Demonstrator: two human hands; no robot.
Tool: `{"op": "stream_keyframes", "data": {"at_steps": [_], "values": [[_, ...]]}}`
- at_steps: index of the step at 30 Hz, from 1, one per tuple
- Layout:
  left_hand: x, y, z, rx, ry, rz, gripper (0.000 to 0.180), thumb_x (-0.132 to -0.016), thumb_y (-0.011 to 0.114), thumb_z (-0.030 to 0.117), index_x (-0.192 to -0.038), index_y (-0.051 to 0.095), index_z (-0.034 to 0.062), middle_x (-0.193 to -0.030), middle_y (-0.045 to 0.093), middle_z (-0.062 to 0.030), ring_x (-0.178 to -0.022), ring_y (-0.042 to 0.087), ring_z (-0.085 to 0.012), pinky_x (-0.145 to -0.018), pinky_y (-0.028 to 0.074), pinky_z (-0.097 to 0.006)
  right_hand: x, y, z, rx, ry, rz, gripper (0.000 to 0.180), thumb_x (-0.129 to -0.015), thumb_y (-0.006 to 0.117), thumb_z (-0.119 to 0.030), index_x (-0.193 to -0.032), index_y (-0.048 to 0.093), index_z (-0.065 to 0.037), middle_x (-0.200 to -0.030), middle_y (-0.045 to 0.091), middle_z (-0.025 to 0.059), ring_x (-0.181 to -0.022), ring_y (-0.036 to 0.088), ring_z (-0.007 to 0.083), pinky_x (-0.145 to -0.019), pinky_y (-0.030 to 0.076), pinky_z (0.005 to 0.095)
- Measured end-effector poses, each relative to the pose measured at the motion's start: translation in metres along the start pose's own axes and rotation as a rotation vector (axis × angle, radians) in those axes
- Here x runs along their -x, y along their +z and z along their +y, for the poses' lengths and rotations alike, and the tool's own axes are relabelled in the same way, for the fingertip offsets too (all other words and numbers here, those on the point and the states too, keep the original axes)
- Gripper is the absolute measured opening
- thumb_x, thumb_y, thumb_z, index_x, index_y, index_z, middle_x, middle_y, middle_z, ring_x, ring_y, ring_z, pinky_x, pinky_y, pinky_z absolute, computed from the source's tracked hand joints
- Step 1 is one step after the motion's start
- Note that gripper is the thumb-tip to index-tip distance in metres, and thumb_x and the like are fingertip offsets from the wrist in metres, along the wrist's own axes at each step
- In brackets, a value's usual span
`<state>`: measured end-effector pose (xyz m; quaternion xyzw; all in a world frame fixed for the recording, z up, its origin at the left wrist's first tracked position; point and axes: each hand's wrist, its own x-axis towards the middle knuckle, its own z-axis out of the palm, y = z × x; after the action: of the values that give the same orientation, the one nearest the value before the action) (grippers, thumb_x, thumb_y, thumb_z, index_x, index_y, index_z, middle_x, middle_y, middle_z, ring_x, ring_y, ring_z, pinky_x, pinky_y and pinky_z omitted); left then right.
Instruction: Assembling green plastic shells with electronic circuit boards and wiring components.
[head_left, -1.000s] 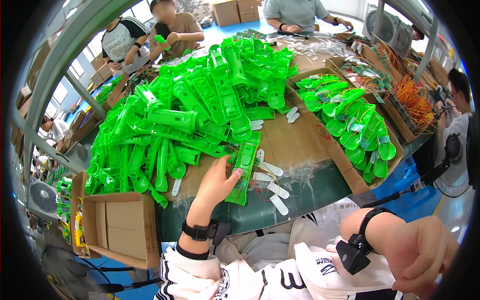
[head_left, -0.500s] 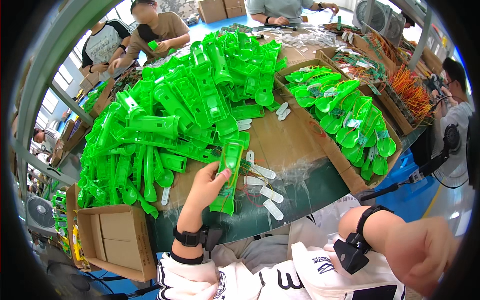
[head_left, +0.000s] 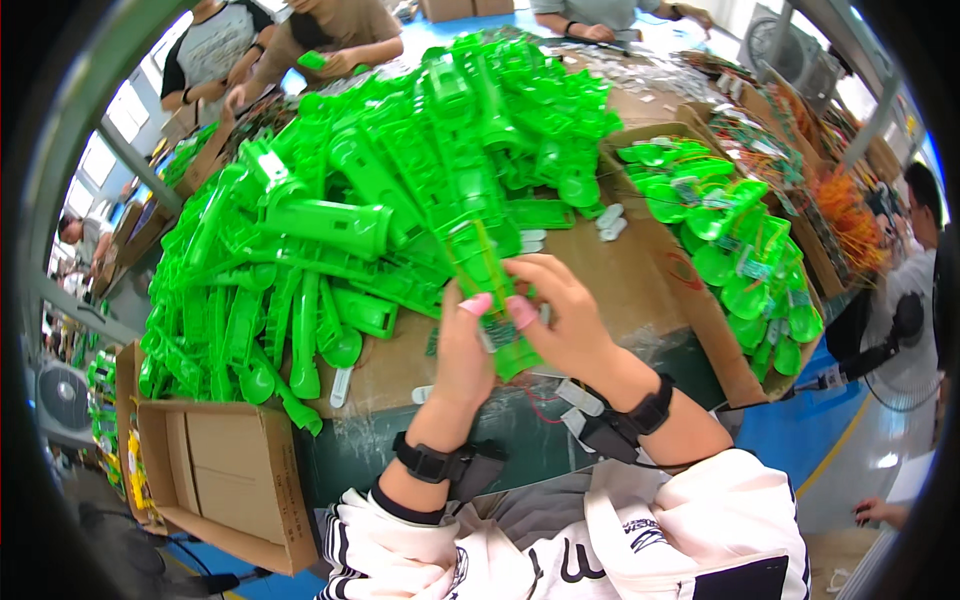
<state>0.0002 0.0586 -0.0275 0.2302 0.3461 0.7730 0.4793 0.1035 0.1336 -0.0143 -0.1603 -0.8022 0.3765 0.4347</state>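
Over the table's front part, both hands meet at one long green plastic shell (head_left: 518, 358). Inside the shell run a yellow wire (head_left: 484, 240) and a small green circuit board (head_left: 497, 328). My left hand (head_left: 460, 350) is closed round the shell's left side, its thumb on the board's end. From the right, my right hand (head_left: 570, 315) grips the shell, thumb and fingers pressed at its edge beside the board. Just below my right hand lie white plastic strips (head_left: 580, 398) with a thin red wire. Part of the board is hidden by the thumbs.
A big heap of green shells (head_left: 340, 220) covers the table's left and middle. On the right, a cardboard box (head_left: 722, 355) holds wired green shells; wire bundles (head_left: 845, 220) lie beyond it. An open cardboard tray (head_left: 225, 460) stands at lower left. Co-workers sit across the table.
My right hand has come in from the far lower right and taken hold of the shell. My left hand and the shell have shifted slightly right and the shell has tilted.
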Motion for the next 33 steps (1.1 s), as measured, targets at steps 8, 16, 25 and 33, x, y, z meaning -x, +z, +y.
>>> {"op": "stream_keyframes", "data": {"at_steps": [8, 16, 25, 33], "values": [[0.005, 0.013, 0.001, 0.119, -0.024, -0.209, 0.071, -0.079, 0.046, 0.04, -0.135, 0.019, 0.0075, -0.127, 0.036, -0.0091, -0.118, 0.037, -0.0217, -0.097, 0.031, -0.036, 0.004, -0.007, 0.008, -0.214, 0.242, 0.031, 0.023, -0.081, 0.052, -0.001, -0.104, 0.055, 0.003, -0.096, 0.051, 0.0076, -0.075, 0.053, 0.009, -0.057, 0.045, 0.0204], [0.012, 0.011, 0.004, 0.014, -0.048, -0.151, 0.07, -0.083, 0.044, 0.041, -0.139, 0.009, 0.0146, -0.11, 0.044, -0.0085, -0.08, 0.05, -0.0128, -0.069, 0.045, -0.027, 0.008, -0.014, -0.006, -0.186, -0.064, 0.216, 0.023, -0.082, 0.053, -0.005, -0.104, 0.052, 0.001, -0.11, 0.043, 0.0112, -0.079, 0.049, 0.0108, -0.06, 0.042, 0.0203], [0.01, 0.008, -0.002, -0.108, 0.13, -0.096, 0.073, -0.083, 0.042, 0.049, -0.137, 0.012, 0.0102, -0.112, 0.044, -0.007, -0.079, 0.05, -0.0129, -0.07, 0.043, -0.028, 0.01, -0.007, -0.019, -0.075, -0.102, -0.16, 0.014, -0.073, 0.062, -0.002, -0.087, 0.061, -0.002, -0.072, 0.053, 0.0077, -0.059, 0.052, 0.015, -0.051, 0.042, 0.0233], [0.011, 0.002, 0.002, -0.025, -0.082, -0.204, 0.059, -0.083, 0.04, 0.04, -0.129, 0.026, 0.005, -0.101, 0.053, -0.0159, -0.079, 0.056, -0.0214, -0.07, 0.047, -0.032, 0.009, -0.022, -0.004, -0.117, -0.147, 0.175, 0.019, -0.084, 0.051, -0.008, -0.101, 0.053, 0.001, -0.088, 0.052, 0.0071, -0.068, 0.048, 0.0095, -0.058, 0.039, 0.021]]}}
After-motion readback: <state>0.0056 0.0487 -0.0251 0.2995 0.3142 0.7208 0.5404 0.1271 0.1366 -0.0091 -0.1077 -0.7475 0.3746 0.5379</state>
